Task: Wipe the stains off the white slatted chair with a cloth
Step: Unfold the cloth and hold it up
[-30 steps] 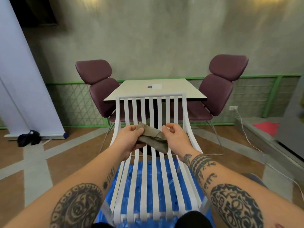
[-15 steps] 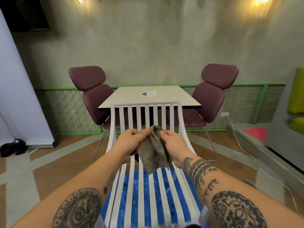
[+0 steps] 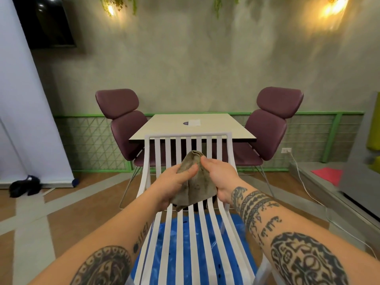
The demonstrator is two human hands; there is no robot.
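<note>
The cloth (image 3: 193, 182) is grey-brown with dark spots. The slatted chair (image 3: 189, 202) is white, and under it lies a blue sheet (image 3: 186, 243). Both forearms carry black tattoos in bands and round patterns. The two padded chairs (image 3: 123, 124) are dark purple, the worktop (image 3: 170, 124) pale beige.

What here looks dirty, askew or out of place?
The cloth, held between left hand and right hand above the white slatted chair, is itself darkly soiled. A dark bundle lies loose on the floor at left.
</note>
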